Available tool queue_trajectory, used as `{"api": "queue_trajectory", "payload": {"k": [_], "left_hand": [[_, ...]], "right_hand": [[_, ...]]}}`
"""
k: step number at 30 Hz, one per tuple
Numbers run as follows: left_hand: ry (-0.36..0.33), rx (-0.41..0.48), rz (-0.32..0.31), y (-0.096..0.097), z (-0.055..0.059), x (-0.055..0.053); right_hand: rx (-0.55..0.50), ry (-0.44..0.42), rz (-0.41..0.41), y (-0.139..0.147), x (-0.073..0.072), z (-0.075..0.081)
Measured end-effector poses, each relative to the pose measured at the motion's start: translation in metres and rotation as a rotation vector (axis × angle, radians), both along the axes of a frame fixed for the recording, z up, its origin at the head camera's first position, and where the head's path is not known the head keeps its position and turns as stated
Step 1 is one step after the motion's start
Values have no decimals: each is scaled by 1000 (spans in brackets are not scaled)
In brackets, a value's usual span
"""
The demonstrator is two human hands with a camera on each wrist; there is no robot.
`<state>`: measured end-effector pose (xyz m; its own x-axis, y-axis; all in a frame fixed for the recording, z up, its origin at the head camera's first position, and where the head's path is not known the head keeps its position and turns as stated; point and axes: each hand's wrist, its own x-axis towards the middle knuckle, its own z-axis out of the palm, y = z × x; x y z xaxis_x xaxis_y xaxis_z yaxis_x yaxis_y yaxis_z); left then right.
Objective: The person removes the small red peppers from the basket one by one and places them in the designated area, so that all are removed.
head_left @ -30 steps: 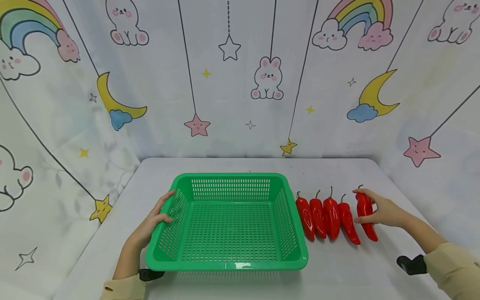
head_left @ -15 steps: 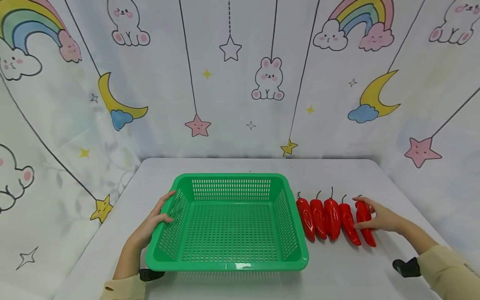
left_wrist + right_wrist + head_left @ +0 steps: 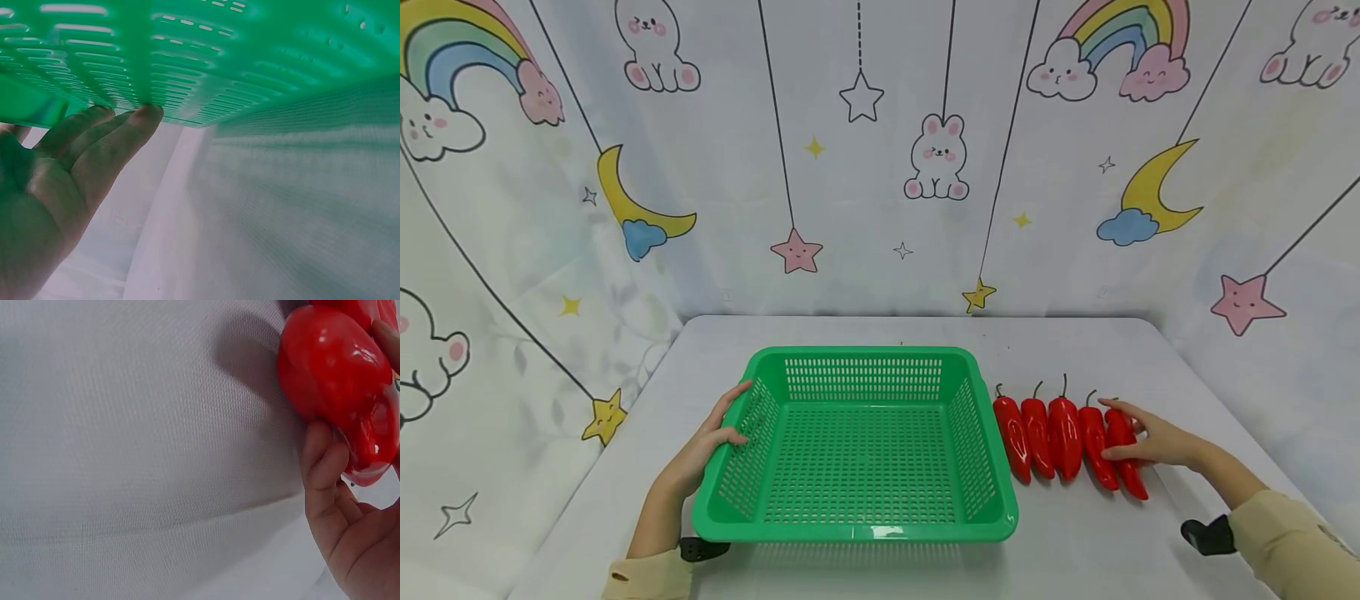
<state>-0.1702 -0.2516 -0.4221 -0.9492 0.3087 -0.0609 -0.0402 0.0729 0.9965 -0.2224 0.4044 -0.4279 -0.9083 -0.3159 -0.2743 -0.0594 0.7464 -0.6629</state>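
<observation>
A green slotted plastic basket (image 3: 850, 532) stands on the table, its inside bare. At its left rim my left hand (image 3: 696, 450) grips the side, thumb over the edge. In the left wrist view, fingers (image 3: 119, 147) of that hand lie against the slotted outer wall. A row of red chili peppers with thin dark stems lies just right of the basket. My right hand (image 3: 1161, 442) holds the rightmost chili pepper (image 3: 1133, 482) between thumb and fingers, right beside its neighbour (image 3: 1099, 454). The right wrist view shows this glossy chili pepper (image 3: 337, 369) up close, fingertips on its side.
The table (image 3: 1067, 558) has a white cover. Behind it hangs a white cloth backdrop (image 3: 865, 192) printed with rabbits, stars and moons. Black straps (image 3: 1208, 536) sit at both wrists, below beige sleeves.
My right hand has moved left and slightly toward me with its chili pepper, closing the gap to the row. The left hand and the basket have stayed in place.
</observation>
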Motion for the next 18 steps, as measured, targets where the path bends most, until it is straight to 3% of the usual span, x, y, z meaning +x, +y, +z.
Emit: {"api": "queue_trajectory", "payload": {"k": [5, 13, 18], "left_hand": [[1, -3, -3, 0, 0, 0], [11, 4, -2, -1, 0, -1], [11, 0, 4, 0, -1, -1]], "right_hand": [[25, -12, -9, -4, 1, 1], [108, 166, 39, -10, 3, 0], [141, 215, 31, -11, 6, -2]]}}
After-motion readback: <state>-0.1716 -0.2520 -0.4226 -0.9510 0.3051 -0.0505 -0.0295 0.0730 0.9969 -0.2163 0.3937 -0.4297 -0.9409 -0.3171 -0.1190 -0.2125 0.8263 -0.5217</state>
